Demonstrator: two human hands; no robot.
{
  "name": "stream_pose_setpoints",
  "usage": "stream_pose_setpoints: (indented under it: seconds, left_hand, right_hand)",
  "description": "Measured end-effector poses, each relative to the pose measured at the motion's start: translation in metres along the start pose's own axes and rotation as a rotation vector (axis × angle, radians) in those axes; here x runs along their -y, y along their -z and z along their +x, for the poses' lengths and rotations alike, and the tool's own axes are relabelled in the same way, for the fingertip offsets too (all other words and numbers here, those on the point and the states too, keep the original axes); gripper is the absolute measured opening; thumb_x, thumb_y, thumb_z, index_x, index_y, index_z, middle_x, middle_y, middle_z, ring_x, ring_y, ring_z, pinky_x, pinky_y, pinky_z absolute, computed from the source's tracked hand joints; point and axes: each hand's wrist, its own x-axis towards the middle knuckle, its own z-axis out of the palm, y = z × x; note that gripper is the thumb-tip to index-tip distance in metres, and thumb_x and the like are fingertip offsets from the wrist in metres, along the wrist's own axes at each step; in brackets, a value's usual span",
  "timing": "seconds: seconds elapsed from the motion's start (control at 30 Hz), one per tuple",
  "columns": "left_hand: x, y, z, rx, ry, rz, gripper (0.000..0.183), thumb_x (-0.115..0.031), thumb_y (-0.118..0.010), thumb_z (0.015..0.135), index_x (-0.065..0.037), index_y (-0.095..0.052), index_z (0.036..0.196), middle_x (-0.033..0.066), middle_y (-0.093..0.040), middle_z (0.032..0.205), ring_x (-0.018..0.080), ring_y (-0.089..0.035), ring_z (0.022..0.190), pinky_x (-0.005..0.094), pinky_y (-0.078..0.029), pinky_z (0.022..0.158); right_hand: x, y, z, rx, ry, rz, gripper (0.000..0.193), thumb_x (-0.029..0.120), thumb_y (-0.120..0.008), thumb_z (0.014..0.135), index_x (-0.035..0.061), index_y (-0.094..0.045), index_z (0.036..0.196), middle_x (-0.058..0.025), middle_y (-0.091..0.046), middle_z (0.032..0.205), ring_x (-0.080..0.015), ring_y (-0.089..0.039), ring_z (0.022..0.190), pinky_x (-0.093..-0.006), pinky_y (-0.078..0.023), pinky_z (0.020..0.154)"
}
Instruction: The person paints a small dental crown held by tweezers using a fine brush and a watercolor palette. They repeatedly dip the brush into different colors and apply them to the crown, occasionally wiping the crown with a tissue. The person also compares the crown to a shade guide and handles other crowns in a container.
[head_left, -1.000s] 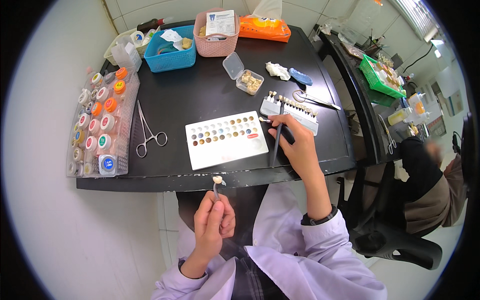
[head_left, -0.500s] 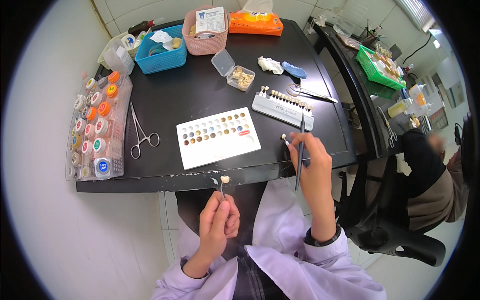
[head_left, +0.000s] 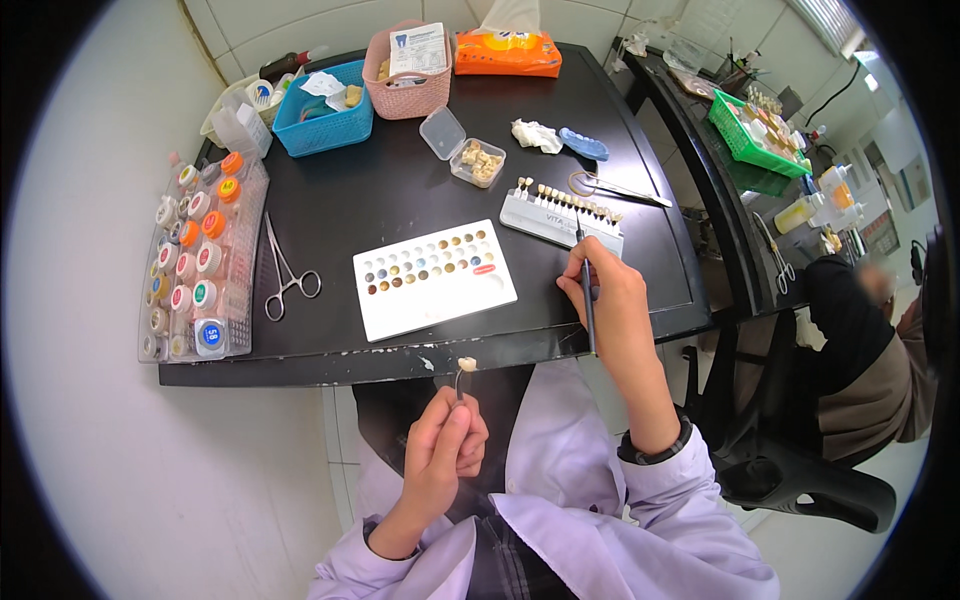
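Note:
Closed around a thin curved metal holder (head_left: pixel 459 384), my left hand (head_left: pixel 445 440) is in front of the table edge. A cream-coloured tooth crown (head_left: pixel 467 365) sits at the holder's upper end. My right hand (head_left: pixel 618 300) grips a slim dark brush (head_left: pixel 587 300), its thin end pointing up, just in front of the tooth shade guide (head_left: pixel 535 219). The guide is a grey stand with a row of tooth-shaped tabs. Whether a loose tab is also within my right fingers is hidden. A white palette (head_left: pixel 430 312) with wells of coloured paste lies left of that hand.
Left lie a clamp (head_left: pixel 292 285) and a clear rack of capped jars (head_left: pixel 205 240). Behind are a small box of teeth (head_left: pixel 478 163), blue basket (head_left: pixel 322 125), pink basket (head_left: pixel 410 98), orange tissue pack (head_left: pixel 507 54) and tweezers (head_left: pixel 630 192). A person (head_left: pixel 855 360) sits at right.
My right hand has moved slightly left and up toward the shade guide; the loose tooth tab seen by its fingers no longer shows. My left hand has shifted a little right with the crown.

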Motion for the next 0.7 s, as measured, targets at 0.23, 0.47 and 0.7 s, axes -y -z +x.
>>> stream_pose_setpoints:
  seconds: [0.23,0.47,0.7]
  left_hand:
    - [-0.007,-0.011,0.011,0.062,-0.025,0.150,0.024,-0.026,-0.036,0.097,-0.006,-0.039,0.083,0.0011,-0.039,0.064,0.0021,-0.024,0.045,0.0160,-0.021,0.038]
    - [-0.001,-0.042,0.045,-0.010,-0.291,0.362,0.027,-0.023,-0.058,0.088,0.001,-0.046,0.088,0.0116,-0.062,0.088,0.0074,-0.054,0.063,0.0189,-0.046,0.055]
    - [-0.010,-0.052,0.045,-0.012,-0.272,0.375,0.018,-0.007,-0.061,0.084,0.007,-0.050,0.088,0.0134,-0.066,0.085,0.0170,-0.065,0.079,0.0264,-0.055,0.068]
  right_hand:
    - [-0.010,0.016,0.012,0.017,-0.069,0.384,0.021,-0.007,-0.063,0.075,0.0032,-0.044,0.077,-0.0060,-0.058,0.075,-0.0093,-0.053,0.067,-0.0229,-0.043,0.062]
    - [0.021,0.028,-0.006,-0.035,-0.224,1.021,0.028,-0.002,-0.066,0.077,0.0085,-0.040,0.078,-0.0120,-0.061,0.087,-0.0126,-0.059,0.081,-0.0250,-0.050,0.074]
    - [0.036,0.029,-0.032,0.029,-0.218,0.960,0.027,-0.005,-0.064,0.077,0.0072,-0.040,0.078,-0.0129,-0.062,0.086,-0.0118,-0.060,0.081,-0.0237,-0.051,0.068]
